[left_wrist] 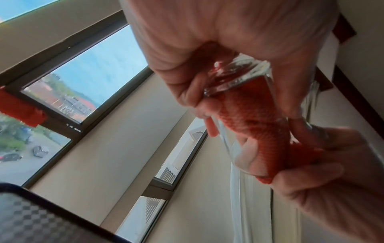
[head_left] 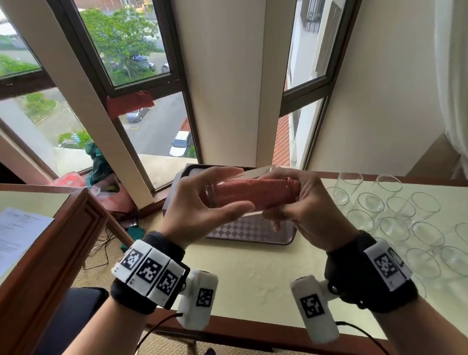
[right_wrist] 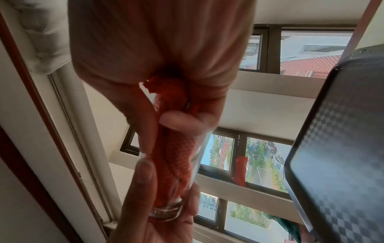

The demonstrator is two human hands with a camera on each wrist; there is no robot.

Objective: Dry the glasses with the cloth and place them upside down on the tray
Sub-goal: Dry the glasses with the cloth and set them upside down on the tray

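Note:
A clear glass (head_left: 230, 198) lies sideways in the air above the tray (head_left: 252, 232), its base toward the left. My left hand (head_left: 215, 202) grips its base end (left_wrist: 234, 78) between thumb and fingers. A red cloth (head_left: 258, 193) is stuffed inside the glass and shows through its wall (left_wrist: 255, 118). My right hand (head_left: 291, 198) grips the cloth's bunched end (right_wrist: 170, 92) at the glass's mouth. The tray is dark with a checkered floor (right_wrist: 340, 148); what shows of it holds no glasses, and the hands hide its middle.
Several clear glasses (head_left: 397, 217) stand in a cluster on the pale green table (head_left: 260, 281) to the right of the tray. A wooden-edged table with papers (head_left: 11, 238) is at the left. Windows (head_left: 128, 47) and a wall rise behind; a black chair (head_left: 69, 319) sits below.

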